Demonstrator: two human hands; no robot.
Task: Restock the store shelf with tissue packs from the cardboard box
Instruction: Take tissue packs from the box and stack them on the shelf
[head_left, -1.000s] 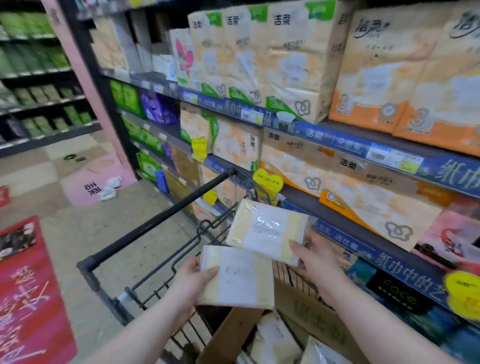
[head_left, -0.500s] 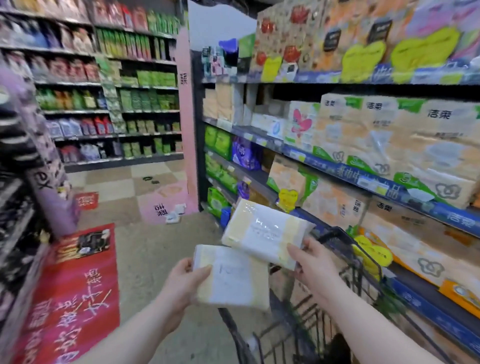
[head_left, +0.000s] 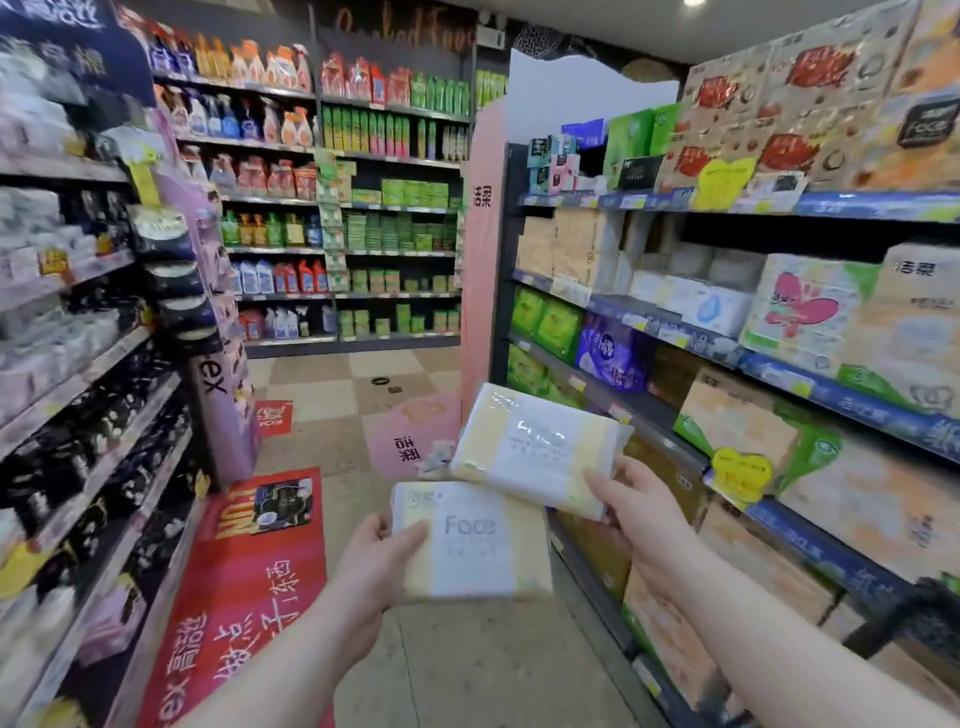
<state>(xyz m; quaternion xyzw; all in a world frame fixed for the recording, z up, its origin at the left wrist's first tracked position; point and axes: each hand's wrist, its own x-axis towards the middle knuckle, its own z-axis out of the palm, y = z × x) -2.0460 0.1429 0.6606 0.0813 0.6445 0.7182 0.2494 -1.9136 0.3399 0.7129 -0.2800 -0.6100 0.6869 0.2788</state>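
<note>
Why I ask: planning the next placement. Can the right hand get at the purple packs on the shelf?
Probably, with a forward stretch: nothing stands between the right hand and the purple packs, but its grip is full with a tissue pack.

Arms, pair: forearms bare along entire visible length, smooth, tapering toward wrists. Left hand (head_left: 371, 551) and right hand (head_left: 644, 514) likewise bare.

A tan aisle floor (head_left: 467, 665) gives way to beige-and-brown checks farther back, bearing a red floor sticker (head_left: 249, 587) and a pink floor sticker (head_left: 410, 431). Dark far shelving (head_left: 363, 208) holds bottles and green packs. A ceiling light (head_left: 693, 2) glows overhead.
</note>
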